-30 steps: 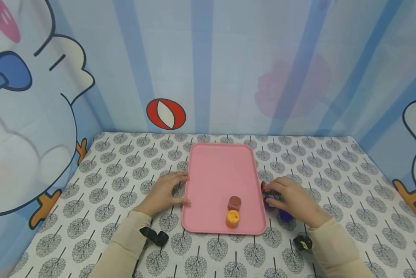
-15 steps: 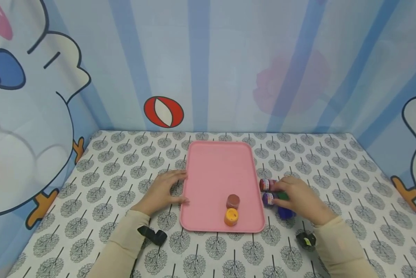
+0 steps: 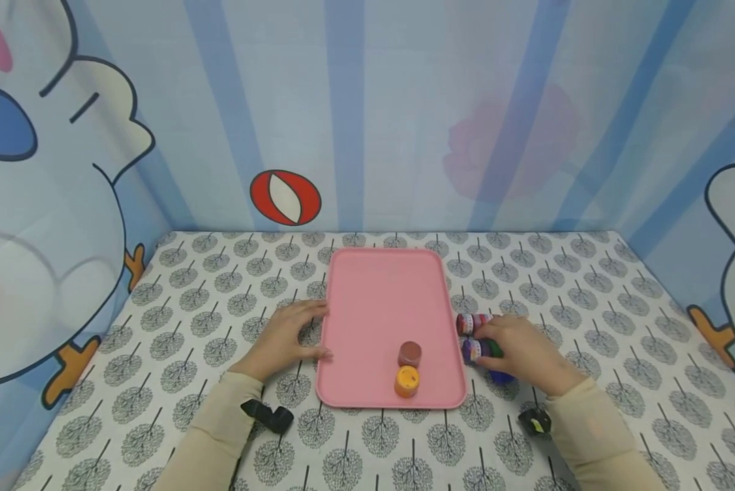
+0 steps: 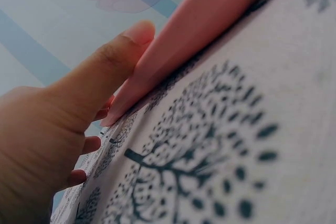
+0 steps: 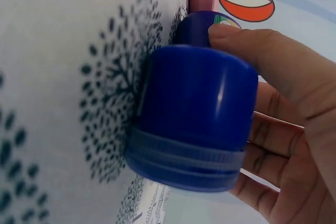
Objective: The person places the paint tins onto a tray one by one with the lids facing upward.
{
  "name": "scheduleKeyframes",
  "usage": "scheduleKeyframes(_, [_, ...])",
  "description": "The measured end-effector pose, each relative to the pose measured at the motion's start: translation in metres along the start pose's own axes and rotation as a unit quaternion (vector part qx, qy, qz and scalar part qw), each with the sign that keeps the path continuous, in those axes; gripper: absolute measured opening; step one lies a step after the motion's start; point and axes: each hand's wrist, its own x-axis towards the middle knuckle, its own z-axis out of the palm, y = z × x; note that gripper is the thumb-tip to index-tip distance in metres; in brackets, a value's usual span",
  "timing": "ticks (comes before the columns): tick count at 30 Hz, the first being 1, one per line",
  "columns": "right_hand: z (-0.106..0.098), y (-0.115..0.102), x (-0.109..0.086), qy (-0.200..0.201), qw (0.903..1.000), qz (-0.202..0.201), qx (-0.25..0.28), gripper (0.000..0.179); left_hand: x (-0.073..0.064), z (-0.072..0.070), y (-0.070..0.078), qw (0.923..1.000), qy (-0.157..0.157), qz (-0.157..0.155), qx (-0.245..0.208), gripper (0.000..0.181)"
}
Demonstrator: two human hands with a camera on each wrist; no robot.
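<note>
Tree-patterned cloth covers the counter (image 3: 202,382), before a striped backdrop (image 3: 398,116). Just right of the pink tray (image 3: 382,293) sit a purple jar (image 3: 474,352), a red jar (image 3: 468,324) and a blue jar (image 5: 197,111); the right hand (image 3: 530,351) arches there, its grip unclear. Inside the tray, an orange jar (image 3: 407,381) touches a brown jar (image 3: 410,354). Fingers apart, the left hand (image 3: 284,341) touches the tray's left edge.

High, downward head view; close wrist views; pink tray (image 3: 386,293) in all.
</note>
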Motion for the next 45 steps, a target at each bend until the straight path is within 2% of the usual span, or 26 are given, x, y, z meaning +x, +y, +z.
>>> scheduleKeyframes(13, [-0.003, -0.004, 0.001, -0.010, 0.9999, 0.002, -0.002, 0.033, 0.000, -0.001, 0.000, 1.0000, -0.008, 0.000, 0.005, 0.085])
scheduleKeyframes(28, [-0.006, -0.010, 0.003, 0.038, 0.9990, -0.004, 0.023, 0.034, 0.000, -0.001, -0.001, 0.9999, -0.009, 0.000, 0.012, 0.085])
scheduleKeyframes(33, [-0.008, -0.012, 0.004, 0.044, 0.9986, 0.002, 0.028, 0.033, 0.000, -0.002, 0.001, 1.0000, -0.008, -0.002, 0.004, 0.085])
scheduleKeyframes(45, [-0.013, -0.020, 0.015, 0.047, 0.9979, -0.019, 0.040, 0.034, 0.000, -0.002, 0.002, 0.9999, -0.009, -0.005, -0.003, 0.085])
